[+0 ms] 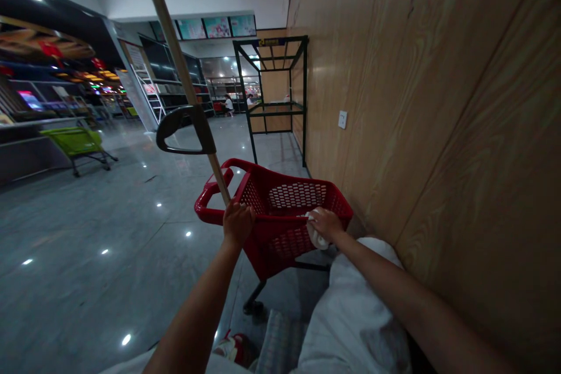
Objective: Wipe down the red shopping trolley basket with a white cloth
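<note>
A red plastic shopping cart [284,198] stands on the floor beside a wooden wall. My left hand [238,223] is closed around a long wooden pole [175,52] that rises up and to the left past a black loop handle [184,128] fixed on it. My right hand [325,224] is closed on a white cloth [316,237] and presses it against the cart's near rim. The cart's basket looks empty as far as I can see.
The wood-panel wall [438,99] runs along the right, with a socket [342,119]. A black metal shelf frame [274,93] stands ahead by the wall. A green cart [79,143] sits far left on the glossy grey floor [96,228]. People sit in the distance.
</note>
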`<state>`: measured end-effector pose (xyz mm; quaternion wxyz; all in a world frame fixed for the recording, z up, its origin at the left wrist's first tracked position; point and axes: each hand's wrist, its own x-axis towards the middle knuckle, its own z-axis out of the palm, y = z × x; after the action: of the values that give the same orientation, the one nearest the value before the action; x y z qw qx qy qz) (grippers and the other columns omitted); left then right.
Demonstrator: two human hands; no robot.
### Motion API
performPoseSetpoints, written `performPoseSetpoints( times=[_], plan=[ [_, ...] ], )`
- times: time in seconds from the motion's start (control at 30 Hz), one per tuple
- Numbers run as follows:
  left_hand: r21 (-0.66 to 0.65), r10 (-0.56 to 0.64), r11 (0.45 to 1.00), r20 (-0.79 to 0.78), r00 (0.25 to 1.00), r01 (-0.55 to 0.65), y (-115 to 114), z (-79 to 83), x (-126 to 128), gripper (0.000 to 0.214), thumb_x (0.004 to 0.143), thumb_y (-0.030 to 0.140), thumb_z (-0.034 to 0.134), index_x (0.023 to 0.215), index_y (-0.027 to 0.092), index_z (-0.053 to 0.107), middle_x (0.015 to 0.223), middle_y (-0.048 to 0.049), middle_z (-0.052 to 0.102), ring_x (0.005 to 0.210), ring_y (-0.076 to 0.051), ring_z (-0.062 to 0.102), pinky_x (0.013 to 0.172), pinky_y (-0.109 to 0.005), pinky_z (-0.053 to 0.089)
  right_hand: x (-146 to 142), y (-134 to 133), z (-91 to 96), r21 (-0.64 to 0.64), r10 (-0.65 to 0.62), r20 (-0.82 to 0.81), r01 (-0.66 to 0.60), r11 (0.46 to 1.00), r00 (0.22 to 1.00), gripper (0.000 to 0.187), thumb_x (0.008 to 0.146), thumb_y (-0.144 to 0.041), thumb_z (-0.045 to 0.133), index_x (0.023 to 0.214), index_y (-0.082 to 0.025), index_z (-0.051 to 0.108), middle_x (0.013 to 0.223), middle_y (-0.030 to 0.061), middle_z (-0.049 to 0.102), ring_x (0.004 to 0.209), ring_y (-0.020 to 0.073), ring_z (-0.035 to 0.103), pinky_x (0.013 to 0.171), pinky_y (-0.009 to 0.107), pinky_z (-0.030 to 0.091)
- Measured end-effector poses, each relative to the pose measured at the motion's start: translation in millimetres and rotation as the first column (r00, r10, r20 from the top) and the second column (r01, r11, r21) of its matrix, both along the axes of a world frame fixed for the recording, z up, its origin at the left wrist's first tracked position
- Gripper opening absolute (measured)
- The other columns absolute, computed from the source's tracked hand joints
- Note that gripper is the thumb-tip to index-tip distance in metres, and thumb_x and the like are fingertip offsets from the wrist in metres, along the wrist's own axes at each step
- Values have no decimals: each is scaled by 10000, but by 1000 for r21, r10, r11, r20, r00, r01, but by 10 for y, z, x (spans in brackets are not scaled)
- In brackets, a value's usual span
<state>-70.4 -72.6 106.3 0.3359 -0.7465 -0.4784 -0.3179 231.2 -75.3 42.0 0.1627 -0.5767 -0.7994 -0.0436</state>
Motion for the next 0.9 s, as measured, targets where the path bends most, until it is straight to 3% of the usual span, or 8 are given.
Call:
performPoseSetpoints(
  times=[0.23,0.33,0.4,0.5,0.6,0.7,0.8,0.9],
  plan=[
    [-31,-21,999,8,1000,21,-42,10,5,328,900,198,400,626,236,576,658,-17,634,772,-183,599,1032,-428,366,-1407,15,363,46,188,-224,-182,982,956,422,983,-347,369,1368,-180,416,1217,87,616,1068,179,577,898,279,428],
    [-34,-24,999,-35,999,23,-62,19,-37,313,906,208,395,661,236,586,692,-16,648,787,-189,601,1033,-439,363,-1624,11,458,19,210,-252,-212,977,945,333,991,-330,354,1244,-188,516,1132,71,653,1014,171,602,862,263,432],
    [-35,-28,999,-46,999,27,-61,22,-68,306,907,222,404,659,235,584,698,-15,654,782,-188,603,1030,-433,365,-1503,19,446,-27,213,-238,-226,974,947,299,991,-364,359,1110,-207,584,1073,50,667,979,162,611,835,247,434],
    [-30,-44,999,-25,999,43,-37,14,-99,312,899,222,416,638,231,585,694,-13,660,757,-179,602,1026,-419,366,-1053,36,335,-83,186,-193,-205,975,963,310,982,-405,375,1054,-222,615,1056,37,663,968,155,611,815,240,443],
    [-30,-78,996,21,997,79,-7,-2,-94,320,890,219,417,620,235,587,668,-11,650,745,-184,601,1013,-432,370,-522,32,198,-76,133,-134,-144,987,982,294,954,-424,433,1059,-242,638,1280,53,565,1061,172,580,866,279,449],
    [-15,-84,996,36,996,85,7,-12,-48,324,889,222,421,608,239,581,653,-11,640,758,-191,601,997,-436,382,-135,7,109,-14,39,-57,-40,999,998,321,907,-485,497,1019,-239,671,1467,76,384,1219,249,482,1014,415,365],
    [15,-56,998,28,998,55,7,-16,25,328,889,210,424,593,239,563,642,-12,633,755,-185,596,996,-416,387,-40,-9,96,12,-39,-44,40,999,998,367,869,-538,531,1031,-242,675,1540,78,248,1315,324,367,1069,556,239],
    [27,-37,999,37,999,36,6,-22,85,326,888,203,425,588,237,547,630,-10,620,737,-179,588,1006,-415,379,-289,1,171,-54,-9,-176,0,999,984,379,864,-532,540,1081,-243,655,1558,76,195,1261,283,453,1028,456,353]
  ],
)
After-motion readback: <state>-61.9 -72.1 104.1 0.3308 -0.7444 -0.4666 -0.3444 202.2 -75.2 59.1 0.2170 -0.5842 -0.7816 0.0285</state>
